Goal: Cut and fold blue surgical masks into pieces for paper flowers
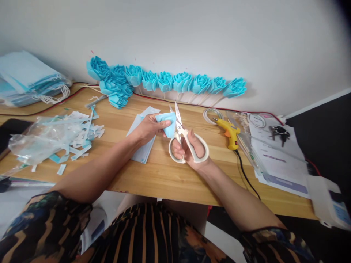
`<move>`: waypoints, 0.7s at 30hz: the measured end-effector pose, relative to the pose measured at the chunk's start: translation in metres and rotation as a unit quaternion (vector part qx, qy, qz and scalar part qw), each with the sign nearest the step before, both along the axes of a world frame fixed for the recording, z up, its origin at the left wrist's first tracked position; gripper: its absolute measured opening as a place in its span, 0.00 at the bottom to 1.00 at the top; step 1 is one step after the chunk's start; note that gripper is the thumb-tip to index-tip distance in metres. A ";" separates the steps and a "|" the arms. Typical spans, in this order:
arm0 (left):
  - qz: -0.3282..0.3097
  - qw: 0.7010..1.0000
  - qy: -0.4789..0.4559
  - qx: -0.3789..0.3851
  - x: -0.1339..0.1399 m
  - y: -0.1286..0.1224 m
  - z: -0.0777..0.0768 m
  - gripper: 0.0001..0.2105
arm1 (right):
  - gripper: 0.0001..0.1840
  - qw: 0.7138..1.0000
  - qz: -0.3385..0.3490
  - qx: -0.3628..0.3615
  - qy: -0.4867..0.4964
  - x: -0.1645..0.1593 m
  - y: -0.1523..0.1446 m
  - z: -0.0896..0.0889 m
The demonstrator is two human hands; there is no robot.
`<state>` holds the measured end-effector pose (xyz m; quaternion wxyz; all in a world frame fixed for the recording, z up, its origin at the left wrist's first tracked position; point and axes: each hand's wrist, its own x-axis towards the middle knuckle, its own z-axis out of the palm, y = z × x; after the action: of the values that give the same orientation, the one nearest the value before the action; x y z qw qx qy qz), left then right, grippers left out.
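Observation:
Between the thumb and fingers of my left hand (150, 128) is a small folded piece of light-blue fabric (168, 122). My right hand (193, 148) has its fingers through the white handles of a pair of scissors (178, 128). The blades point up and stand slightly apart, right beside the fabric's right edge. Under my left hand lies a flat light-blue face mask sheet (144, 149), partly covered by the hand and wrist.
Several blue fabric flowers (165, 81) on sticks lean along the wall. Mask stacks (27, 78) stand at the left, near a plastic bag (46, 138) and scraps (87, 135). To the right lie a yellow glue gun (231, 133), papers (276, 157) and keys (280, 132).

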<state>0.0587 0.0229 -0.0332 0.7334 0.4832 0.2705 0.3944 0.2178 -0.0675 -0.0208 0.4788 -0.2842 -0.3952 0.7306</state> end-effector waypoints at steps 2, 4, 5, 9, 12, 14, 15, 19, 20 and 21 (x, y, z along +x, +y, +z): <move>0.002 1.000 0.000 0.001 0.000 0.000 0.000 0.21 | 0.28 1.000 -0.003 0.003 -0.004 0.000 0.000 0.001; 0.003 1.000 0.000 0.000 0.001 0.000 0.000 0.21 | 0.28 1.000 -0.005 0.005 -0.008 -0.001 0.000 0.002; 0.006 1.000 0.000 0.000 0.001 0.000 0.000 0.21 | 0.29 1.000 -0.007 0.006 -0.012 -0.001 0.000 0.002; 0.021 1.000 0.000 0.004 0.001 0.000 0.001 0.21 | 0.28 0.999 -0.016 0.013 -0.034 -0.001 0.000 0.000; 0.024 1.000 0.004 0.012 0.000 -0.001 0.004 0.21 | 0.28 0.998 -0.018 0.031 -0.054 -0.001 0.000 0.000; 0.027 1.000 0.001 0.012 0.000 -0.001 0.007 0.20 | 0.26 0.997 -0.022 0.045 -0.059 0.001 0.000 0.000; 0.029 0.999 -0.003 0.012 0.000 -0.001 0.008 0.20 | 0.26 0.997 -0.025 0.050 -0.059 0.001 0.001 0.001; 0.048 0.999 -0.015 0.018 -0.002 0.001 0.008 0.19 | 0.31 0.997 -0.039 0.052 -0.047 0.006 0.005 0.001; 0.054 0.998 -0.017 0.019 -0.003 0.002 0.007 0.18 | 0.32 0.997 -0.040 0.050 -0.037 0.007 0.006 0.001; 0.061 0.998 -0.019 0.018 -0.004 0.002 0.007 0.18 | 0.33 0.998 -0.033 0.052 -0.028 0.008 0.006 0.002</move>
<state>0.0550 0.0252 -0.0265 0.7040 0.4716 0.2782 0.4524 0.2257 -0.0614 -0.0193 0.5057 -0.2923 -0.4366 0.6843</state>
